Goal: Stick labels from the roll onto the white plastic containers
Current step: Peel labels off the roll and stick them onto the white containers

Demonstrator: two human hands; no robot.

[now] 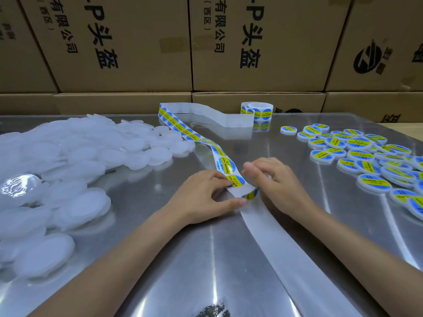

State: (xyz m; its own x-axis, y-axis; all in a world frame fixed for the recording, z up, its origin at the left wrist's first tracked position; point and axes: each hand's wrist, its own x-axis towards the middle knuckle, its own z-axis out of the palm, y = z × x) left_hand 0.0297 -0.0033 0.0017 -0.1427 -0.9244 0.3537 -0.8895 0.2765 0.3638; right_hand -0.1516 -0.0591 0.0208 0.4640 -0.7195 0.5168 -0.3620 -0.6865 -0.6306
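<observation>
Packing workroom in a warehouse

Stacked printed cardboard cartons (142, 42) wall the shiny metal desk (206, 259); bulk white containers (68, 156) are heaped beside it.

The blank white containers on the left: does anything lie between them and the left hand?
Nothing visible does. Only bare metal table shows between the left hand, which grips the label strip together with the right hand, and the nearest blank white containers.

A small roll of labels (256, 110) stands at 12 o'clock. Its strip (207, 143) of blue and yellow stickers runs to the middle. Plain white containers (68, 156) pile at 9 o'clock; labelled containers (366, 154) lie at 3 o'clock.
</observation>
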